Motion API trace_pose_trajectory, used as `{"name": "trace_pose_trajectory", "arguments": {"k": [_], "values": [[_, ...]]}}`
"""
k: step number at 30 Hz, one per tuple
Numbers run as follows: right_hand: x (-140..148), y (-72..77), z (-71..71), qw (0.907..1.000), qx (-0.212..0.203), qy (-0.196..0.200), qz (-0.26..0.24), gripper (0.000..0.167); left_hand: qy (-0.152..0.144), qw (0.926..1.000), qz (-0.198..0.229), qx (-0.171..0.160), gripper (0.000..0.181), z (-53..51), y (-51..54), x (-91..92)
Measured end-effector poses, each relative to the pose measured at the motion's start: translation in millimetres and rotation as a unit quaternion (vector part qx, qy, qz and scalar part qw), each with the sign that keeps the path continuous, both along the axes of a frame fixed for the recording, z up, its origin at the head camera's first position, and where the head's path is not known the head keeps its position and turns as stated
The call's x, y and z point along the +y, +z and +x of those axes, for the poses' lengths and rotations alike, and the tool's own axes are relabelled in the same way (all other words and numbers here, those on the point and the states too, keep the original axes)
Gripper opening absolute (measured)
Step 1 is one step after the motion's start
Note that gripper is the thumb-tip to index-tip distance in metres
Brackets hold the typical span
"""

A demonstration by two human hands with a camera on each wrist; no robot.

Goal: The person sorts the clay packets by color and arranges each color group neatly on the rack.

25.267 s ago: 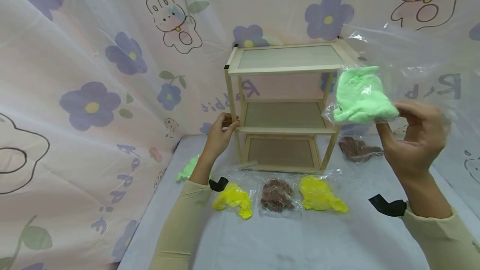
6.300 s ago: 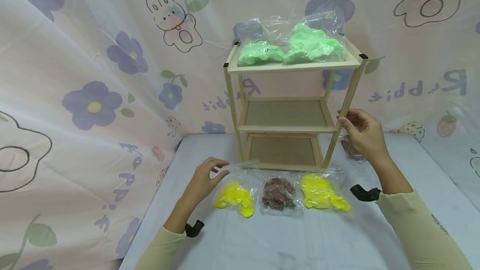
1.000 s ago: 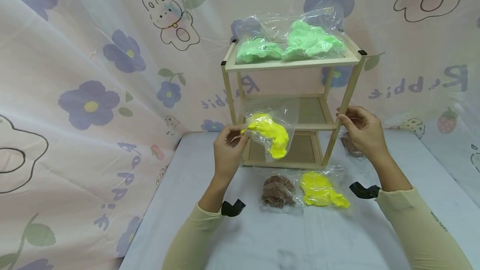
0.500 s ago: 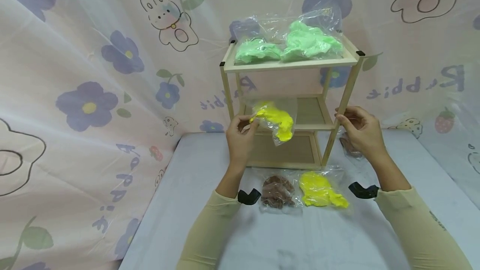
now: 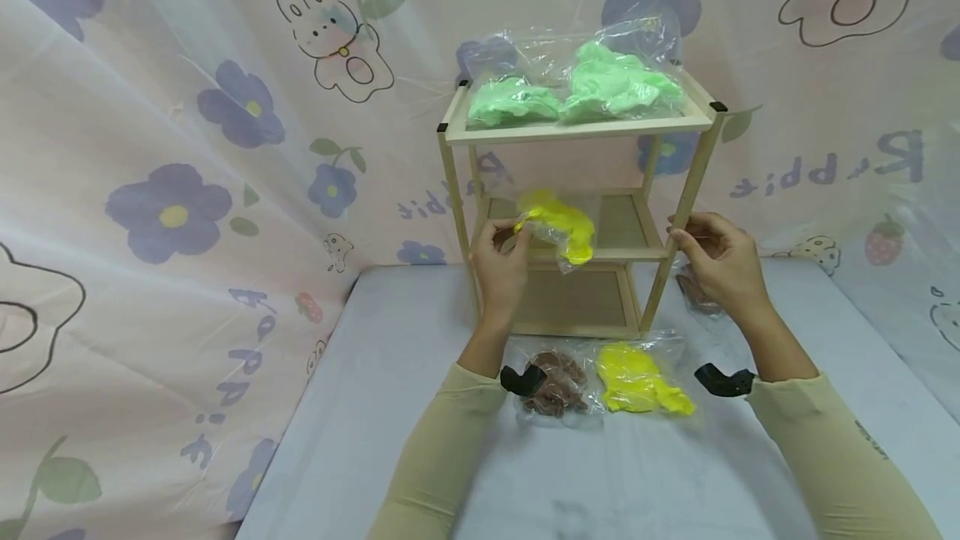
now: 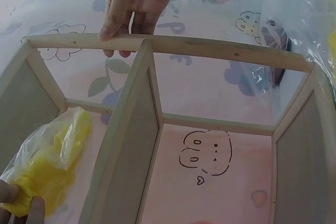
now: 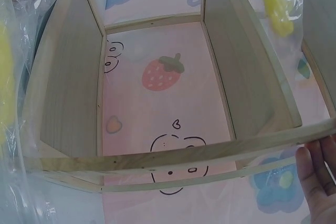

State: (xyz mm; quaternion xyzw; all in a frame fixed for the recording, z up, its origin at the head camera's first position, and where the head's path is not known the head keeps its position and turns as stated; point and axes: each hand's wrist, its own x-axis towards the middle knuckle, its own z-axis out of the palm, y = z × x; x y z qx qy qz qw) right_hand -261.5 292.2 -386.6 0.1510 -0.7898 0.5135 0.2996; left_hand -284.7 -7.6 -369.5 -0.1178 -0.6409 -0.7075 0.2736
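Note:
My left hand (image 5: 501, 269) pinches the edge of a clear bag of yellow clay (image 5: 567, 227), held in front of the middle shelf of a small wooden rack (image 5: 581, 134). In the left wrist view the bag (image 6: 58, 156) reaches between two of the shelf boards. With thumb and fingers my right hand (image 5: 723, 265) grips the rack's front right post, near the middle shelf's height; the left wrist view shows this right hand (image 6: 142, 1) round the post too. On the top shelf lie two bags of green clay, a flatter one (image 5: 517, 102) and a bulkier one (image 5: 618, 86).
On the table before the rack lie a bag of brown clay (image 5: 555, 390), partly behind the left wrist strap, and another bag of yellow clay (image 5: 637, 377). A further brown bag (image 5: 697, 292) sits behind my right hand. A printed curtain (image 5: 225, 315) hangs behind and left.
My left hand has lifted one yellow clay bag from the table and moved it up, right and toward the middle shelf. Earlier, the green bags went onto the top shelf. The right hand stays put lately.

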Motion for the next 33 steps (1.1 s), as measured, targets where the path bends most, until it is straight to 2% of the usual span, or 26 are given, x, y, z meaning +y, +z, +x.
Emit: {"name": "trace_pose_trajectory", "arguments": {"k": [6,12,17,21,29,33], "values": [[-0.8,2.0,1.0,1.0,0.001,0.006,-0.004,0.029,0.004,0.9996,0.027,0.004,0.016,-3.3,4.0,10.0],[-1.3,0.9,1.7,0.9999,0.003,0.009,-0.007,0.028,-0.003,1.0,0.008,-0.002,0.014,-7.4,1.6,19.9],[-1.6,0.7,2.2,1.0,-0.001,0.008,-0.004,0.028,0.0,0.9991,-0.043,0.005,0.012,-6.3,-1.5,22.7],[-0.7,1.8,2.9,1.0,-0.002,0.002,-0.002,0.028,0.004,0.9953,-0.096,0.012,0.011,-6.4,-4.5,22.6],[-0.3,1.7,1.8,1.0,0.0,0.006,-0.006,0.028,-0.032,0.9809,-0.192,-0.002,0.015,-3.4,-7.9,20.6],[-0.6,1.0,1.8,1.0,-0.002,0.006,-0.007,0.028,-0.032,0.9716,-0.234,0.003,0.017,-3.0,-6.5,23.2]]}}
